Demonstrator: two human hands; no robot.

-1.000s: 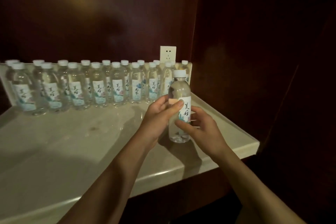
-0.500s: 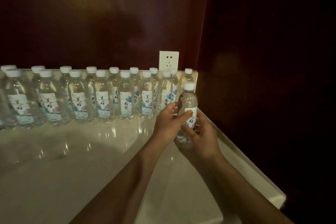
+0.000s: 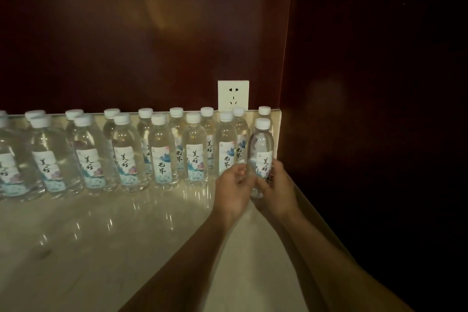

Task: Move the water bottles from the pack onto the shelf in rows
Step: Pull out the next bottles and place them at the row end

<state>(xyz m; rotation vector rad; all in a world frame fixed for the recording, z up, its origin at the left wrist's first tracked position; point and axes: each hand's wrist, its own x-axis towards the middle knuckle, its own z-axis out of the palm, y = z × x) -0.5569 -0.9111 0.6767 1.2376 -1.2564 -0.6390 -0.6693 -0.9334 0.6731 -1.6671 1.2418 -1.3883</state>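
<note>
A clear water bottle with a white cap and a printed label stands upright at the right end of the front row on the pale stone shelf. My right hand grips its lower half from the right. My left hand touches its left side with curled fingers. Two rows of like bottles run leftwards along the back of the shelf, next to the dark wood wall. The pack is out of view.
A white wall socket sits on the back wall just above the bottles. A dark wooden side panel closes the shelf on the right. The shelf's right edge runs diagonally towards me.
The bottle in my hands has moved back and to the right, from the shelf's front area into line with the front row. The camera has come closer to the shelf.
</note>
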